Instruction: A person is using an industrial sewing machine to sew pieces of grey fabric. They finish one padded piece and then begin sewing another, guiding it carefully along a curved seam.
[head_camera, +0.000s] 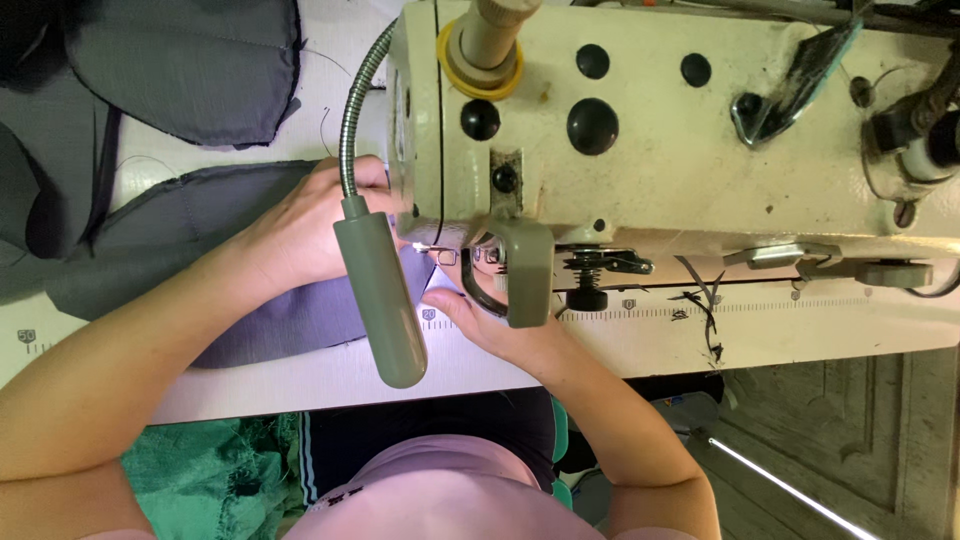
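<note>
My left hand (300, 230) lies flat on a grey-purple fabric piece (190, 230), pressing it to the white table beside the head of a cream sewing machine (650, 130). Its fingertips disappear behind the machine head and the grey gooseneck lamp (385, 300). My right hand (490, 325) rests on the table in front of the needle area (440, 250), fingers pointing at the fabric's edge under the presser foot. Whether it pinches the cloth is hidden by the lamp and the grey guard (525, 275).
More dark grey padded pieces (180, 60) are piled at the far left of the table. A printed ruler strip (640, 312) runs along the table's front edge (780, 355). Loose black threads (705, 315) lie to the right. Green cloth (200, 470) sits on my lap.
</note>
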